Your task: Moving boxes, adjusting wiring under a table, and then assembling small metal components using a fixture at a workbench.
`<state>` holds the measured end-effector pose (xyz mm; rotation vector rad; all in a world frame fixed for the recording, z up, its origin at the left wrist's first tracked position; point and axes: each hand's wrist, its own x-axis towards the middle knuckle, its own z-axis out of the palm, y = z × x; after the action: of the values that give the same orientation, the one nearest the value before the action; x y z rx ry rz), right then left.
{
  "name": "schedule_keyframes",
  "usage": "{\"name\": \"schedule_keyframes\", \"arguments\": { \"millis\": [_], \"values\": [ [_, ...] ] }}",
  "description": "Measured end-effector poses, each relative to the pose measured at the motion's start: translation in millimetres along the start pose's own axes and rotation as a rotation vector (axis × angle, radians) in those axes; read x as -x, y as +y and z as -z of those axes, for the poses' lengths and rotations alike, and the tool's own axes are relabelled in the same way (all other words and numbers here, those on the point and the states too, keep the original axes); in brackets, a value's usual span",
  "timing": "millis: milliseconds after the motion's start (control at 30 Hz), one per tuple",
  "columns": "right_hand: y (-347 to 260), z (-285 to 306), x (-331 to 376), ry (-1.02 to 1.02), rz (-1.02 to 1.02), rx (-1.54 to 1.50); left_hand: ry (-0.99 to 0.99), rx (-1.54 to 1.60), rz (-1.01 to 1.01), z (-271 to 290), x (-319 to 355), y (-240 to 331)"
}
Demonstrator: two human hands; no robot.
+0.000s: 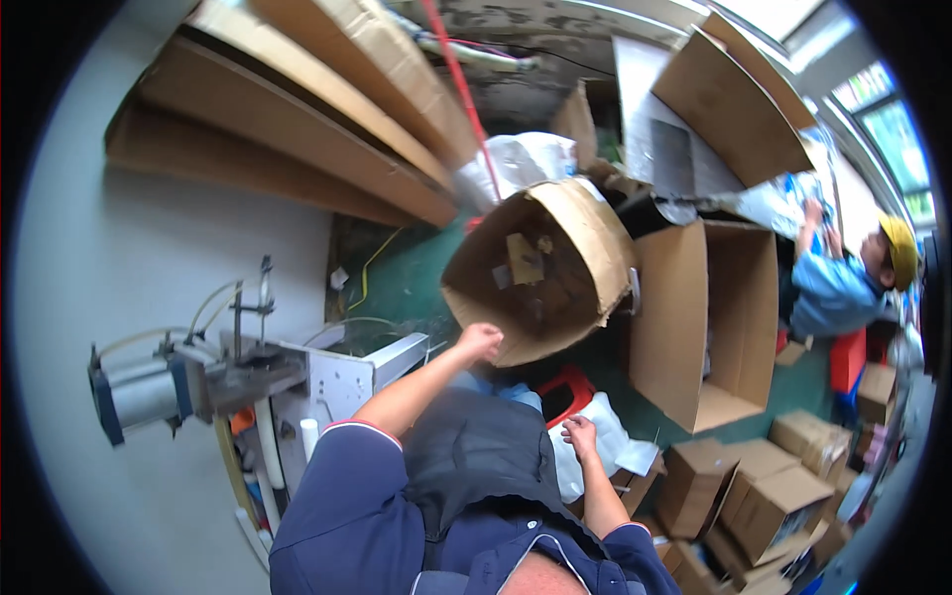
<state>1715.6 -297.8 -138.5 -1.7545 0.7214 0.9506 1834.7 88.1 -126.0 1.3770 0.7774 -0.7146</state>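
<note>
A big open box (706, 322) is seen standing on the green floor (402, 283), just beside a round cardboard drum (540, 273). Small brown boxes (764, 491) are piled at the right. A grey machine (213, 372) is set at the left. Flat cardboard sheets (297, 109) are leaned up behind. Another person (843, 283) in a blue shirt is seen far off. The rim of the drum is gripped by the left hand (480, 341), with fingers curled shut. A white bag (595, 446) is touched by the right hand (579, 433), held half closed, above a red stool (567, 390).
</note>
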Motion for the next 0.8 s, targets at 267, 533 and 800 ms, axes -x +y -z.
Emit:
{"name": "schedule_keyframes", "arguments": {
  "millis": [267, 533, 800],
  "values": [
    [-70, 37, -17, -0.001, -0.014, 0.247, 0.228, 0.394, 0.184, 59, 133, -100],
    [-165, -37, -56, -0.176, 0.132, 0.311, 0.280, 0.556, -0.069, 90, 201, -71],
    [-276, -208, 3, -0.420, 0.335, 0.284, 0.406, 0.587, -0.169, 142, 248, -110]
  ]
}}
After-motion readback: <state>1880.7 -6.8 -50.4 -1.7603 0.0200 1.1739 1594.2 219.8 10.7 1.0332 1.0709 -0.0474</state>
